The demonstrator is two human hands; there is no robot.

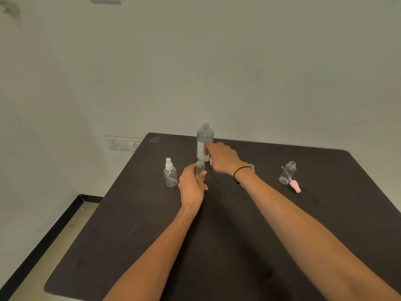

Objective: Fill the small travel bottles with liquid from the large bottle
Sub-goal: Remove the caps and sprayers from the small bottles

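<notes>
Dark, matte tabletop [217, 235] fills the lower view, seen from above by the person working at it. The right hand [221, 158] wraps around the lower body of the large bottle [205, 140], which stands upright and uncapped near the table's far edge, holding clear liquid. The left hand [192, 184] grips a small open travel bottle [200, 168] just in front of it. A capped spray bottle [170, 173] stands to the left; another small bottle [251, 166] is mostly hidden behind the right wrist, which wears a black band [242, 170]. Further right stands an open empty bottle [287, 172], with a pink spray cap [295, 186] lying beside it. Both necks are narrow, so a tilt that is too quick or badly aimed would likely spill liquid onto the table; the light small bottle could also tip if the grip loosens, and the right forearm passes close enough to the hidden bottle to knock it. Behind the table rises a plain pale wall [238, 61] with a switch plate [124, 144], and a strip of floor [54, 246] shows at left
</notes>
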